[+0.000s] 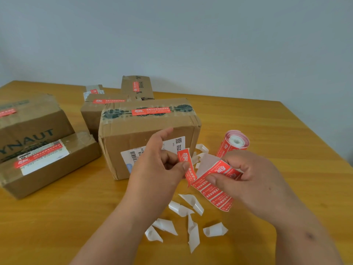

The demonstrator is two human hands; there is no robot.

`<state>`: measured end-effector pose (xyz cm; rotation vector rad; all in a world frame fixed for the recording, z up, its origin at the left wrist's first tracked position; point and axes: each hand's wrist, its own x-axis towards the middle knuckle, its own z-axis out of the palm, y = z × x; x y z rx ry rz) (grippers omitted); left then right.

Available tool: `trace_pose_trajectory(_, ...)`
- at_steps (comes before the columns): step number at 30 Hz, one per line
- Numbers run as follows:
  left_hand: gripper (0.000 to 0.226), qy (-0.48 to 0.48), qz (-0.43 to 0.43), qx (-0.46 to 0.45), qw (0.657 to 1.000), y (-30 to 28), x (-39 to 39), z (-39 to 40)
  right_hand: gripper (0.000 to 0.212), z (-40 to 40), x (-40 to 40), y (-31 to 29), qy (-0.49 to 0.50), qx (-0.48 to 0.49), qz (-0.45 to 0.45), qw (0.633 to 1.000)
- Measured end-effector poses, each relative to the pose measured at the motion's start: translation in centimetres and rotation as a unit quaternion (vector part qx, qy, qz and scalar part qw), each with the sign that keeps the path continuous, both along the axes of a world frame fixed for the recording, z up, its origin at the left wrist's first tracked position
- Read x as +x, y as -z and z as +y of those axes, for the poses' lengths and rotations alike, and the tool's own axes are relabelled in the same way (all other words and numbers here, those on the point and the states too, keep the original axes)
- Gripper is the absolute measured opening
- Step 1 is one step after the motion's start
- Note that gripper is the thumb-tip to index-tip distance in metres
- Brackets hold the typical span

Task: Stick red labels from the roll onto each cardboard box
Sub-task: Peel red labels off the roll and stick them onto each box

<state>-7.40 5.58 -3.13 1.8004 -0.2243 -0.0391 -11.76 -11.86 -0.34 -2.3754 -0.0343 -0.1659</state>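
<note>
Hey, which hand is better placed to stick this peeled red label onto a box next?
Left, probably. The left hand already pinches the peeled label and sits right beside the boxes. The right hand is busy holding the label strip.

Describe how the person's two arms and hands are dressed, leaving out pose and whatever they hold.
Both forearms are bare to the frame's lower edge, with no sleeves in view. The left hand and right hand wear no gloves, and no rings, watch or bracelets show. The nails on the visible fingers look short and unpainted.
</note>
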Motion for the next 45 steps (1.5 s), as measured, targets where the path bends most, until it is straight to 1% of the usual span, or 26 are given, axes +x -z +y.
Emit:
trace_pose_trajectory(2,0.072,-0.020,-0.018,0.006,1.000,0.1,-0.1,-0.1,0.016,-0.2,-0.1,-0.2,0.005,0.029,0.015,0.999)
trace_pose_trajectory(4,0.071,-0.039,-0.037,0.010,0.999,0.1,-0.2,-0.1,0.019,-0.5,-0.3,-0.2,0.010,0.045,0.036,0.998)
trace_pose_trajectory(6,0.071,-0.059,-0.056,0.016,0.997,0.1,-0.3,-0.1,0.016,-0.8,-0.4,-0.2,0.022,0.068,0.047,0.996)
trace_pose_trajectory(8,0.072,-0.077,-0.065,0.019,0.995,0.0,-0.4,-0.1,0.011,-1.0,-0.5,-0.3,0.041,0.088,0.052,0.994)
trace_pose_trajectory(10,0.072,-0.086,-0.068,0.022,0.994,0.1,-0.3,0.1,0.009,-1.3,-0.6,-0.4,0.059,0.105,0.056,0.991)
trace_pose_trajectory(18,0.068,-0.104,-0.073,0.019,0.992,0.0,-0.3,0.4,0.014,-2.4,-0.8,-0.3,0.093,0.123,0.059,0.986)
trace_pose_trajectory(21,0.066,-0.102,-0.077,0.020,0.992,-0.2,-0.3,0.5,0.009,-2.5,-0.6,-0.3,0.115,0.130,0.037,0.984)
trace_pose_trajectory(22,0.066,-0.099,-0.076,0.016,0.992,-0.3,-0.3,0.5,0.014,-2.5,-0.4,-0.2,0.127,0.129,0.028,0.983)
trace_pose_trajectory(23,0.064,-0.094,-0.071,0.006,0.993,-0.4,-0.3,0.5,0.021,-2.4,-0.2,-0.1,0.147,0.106,0.019,0.983)
trace_pose_trajectory(25,0.062,-0.080,-0.049,-0.023,0.995,-0.7,-0.3,0.4,0.039,-2.1,0.6,0.7,0.206,-0.014,-0.036,0.978)
trace_pose_trajectory(26,0.062,-0.071,-0.036,-0.038,0.996,-0.9,-0.3,0.4,0.044,-1.9,0.9,1.0,0.226,-0.067,-0.073,0.969)
trace_pose_trajectory(27,0.062,-0.064,-0.025,-0.053,0.996,-1.0,-0.3,0.3,0.042,-1.5,1.0,1.1,0.235,-0.090,-0.106,0.962)
trace_pose_trajectory(28,0.062,-0.058,-0.017,-0.066,0.996,-1.1,-0.3,0.3,0.037,-1.1,1.0,1.0,0.231,-0.083,-0.124,0.961)
trace_pose_trajectory(29,0.062,-0.054,-0.013,-0.074,0.996,-1.2,-0.3,0.3,0.032,-0.8,0.9,0.9,0.214,-0.062,-0.126,0.967)
trace_pose_trajectory(30,0.063,-0.051,-0.014,-0.075,0.996,-1.3,-0.3,0.3,0.027,-0.3,0.8,0.8,0.187,-0.032,-0.107,0.976)
trace_pose_trajectory(32,0.065,-0.046,-0.023,-0.072,0.996,-1.5,-0.4,0.4,0.020,0.9,0.4,0.5,0.113,0.047,-0.026,0.992)
trace_pose_trajectory(34,0.068,-0.035,-0.029,-0.070,0.997,-1.6,-0.4,0.4,0.013,1.9,0.3,0.4,0.045,0.101,0.026,0.994)
trace_pose_trajectory(36,0.071,-0.021,-0.030,-0.067,0.997,-1.6,-0.5,0.4,0.009,2.6,0.3,0.6,0.011,0.135,0.034,0.990)
trace_pose_trajectory(38,0.078,-0.016,-0.032,-0.065,0.997,-1.5,-0.6,0.6,0.009,2.9,0.6,0.8,0.010,0.182,0.030,0.983)
trace_pose_trajectory(41,0.089,-0.024,-0.043,-0.047,0.998,-1.8,-0.8,0.8,0.004,2.9,0.8,1.0,0.029,0.243,0.013,0.970)
trace_pose_trajectory(43,0.089,-0.022,-0.046,-0.039,0.998,-1.9,-1.0,0.9,0.004,2.9,0.8,1.0,0.037,0.275,-0.001,0.961)
trace_pose_trajectory(45,0.083,-0.003,-0.015,-0.062,0.998,-2.0,-1.1,0.9,0.007,2.8,0.8,1.0,0.039,0.313,-0.009,0.949)
